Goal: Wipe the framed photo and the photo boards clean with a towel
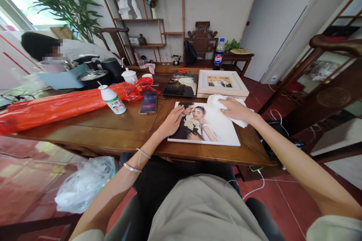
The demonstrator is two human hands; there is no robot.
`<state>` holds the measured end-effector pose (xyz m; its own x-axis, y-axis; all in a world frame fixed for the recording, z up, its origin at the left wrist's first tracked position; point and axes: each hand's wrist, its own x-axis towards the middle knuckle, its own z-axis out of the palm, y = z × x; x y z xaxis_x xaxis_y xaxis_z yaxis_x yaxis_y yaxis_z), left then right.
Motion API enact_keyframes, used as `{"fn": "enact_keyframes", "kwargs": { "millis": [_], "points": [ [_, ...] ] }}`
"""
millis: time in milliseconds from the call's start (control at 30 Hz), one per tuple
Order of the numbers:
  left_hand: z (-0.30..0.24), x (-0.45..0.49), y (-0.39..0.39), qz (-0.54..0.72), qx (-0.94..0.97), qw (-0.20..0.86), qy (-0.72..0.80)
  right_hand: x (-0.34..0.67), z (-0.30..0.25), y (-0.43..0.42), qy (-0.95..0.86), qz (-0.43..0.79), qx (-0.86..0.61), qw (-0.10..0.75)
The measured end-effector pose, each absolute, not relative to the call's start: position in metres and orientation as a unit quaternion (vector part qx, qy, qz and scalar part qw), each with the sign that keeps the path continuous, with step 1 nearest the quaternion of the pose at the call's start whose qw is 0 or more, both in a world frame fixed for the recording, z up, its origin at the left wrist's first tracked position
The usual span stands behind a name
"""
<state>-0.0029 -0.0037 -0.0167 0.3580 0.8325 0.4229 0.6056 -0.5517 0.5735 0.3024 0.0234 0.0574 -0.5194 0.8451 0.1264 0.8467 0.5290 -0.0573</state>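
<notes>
A wedding photo panel lies flat near the front edge of the wooden table. My left hand rests flat on the panel's left side, its fingers stretched out over the picture. A white cloth or tissue is bunched at the panel's upper right corner. My right hand presses on it with bent fingers gripping it; part of the cloth spreads out beyond the panel's right edge. Just behind lie a dark photo panel and a white-framed picture.
Left of the panel are a phone, a white bottle and a long red plastic-wrapped bundle. Orange scissors and a cola bottle stand at the back. A person leans over the far left. A plastic bag hangs below.
</notes>
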Motion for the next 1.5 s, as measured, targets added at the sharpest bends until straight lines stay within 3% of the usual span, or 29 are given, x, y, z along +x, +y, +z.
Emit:
{"fn": "enact_keyframes", "kwargs": {
  "millis": [200,500,667,933,1100,1367,1500],
  "points": [
    [-0.019,-0.003,-0.002,0.353,0.808,0.161,0.443,0.310,0.059,-0.005,-0.874,-0.025,-0.477,0.092],
    [-0.022,-0.005,-0.001,0.362,0.807,0.164,0.436,0.253,0.068,-0.123,-0.958,0.060,-0.256,0.116],
    [-0.020,-0.006,-0.002,0.353,0.813,0.161,0.435,0.264,0.051,-0.077,-0.950,-0.005,-0.277,0.141],
    [-0.017,-0.004,-0.004,0.346,0.811,0.153,0.446,0.296,0.046,0.020,-0.909,-0.061,-0.405,0.075],
    [-0.017,-0.003,-0.004,0.350,0.808,0.156,0.448,0.285,0.053,-0.009,-0.918,-0.072,-0.387,0.046],
    [-0.017,-0.003,-0.003,0.346,0.810,0.156,0.447,0.260,0.046,-0.124,-0.958,-0.031,-0.277,0.070],
    [-0.018,-0.003,-0.002,0.347,0.811,0.153,0.445,0.258,0.043,-0.124,-0.957,-0.016,-0.279,0.074]
  ]
}}
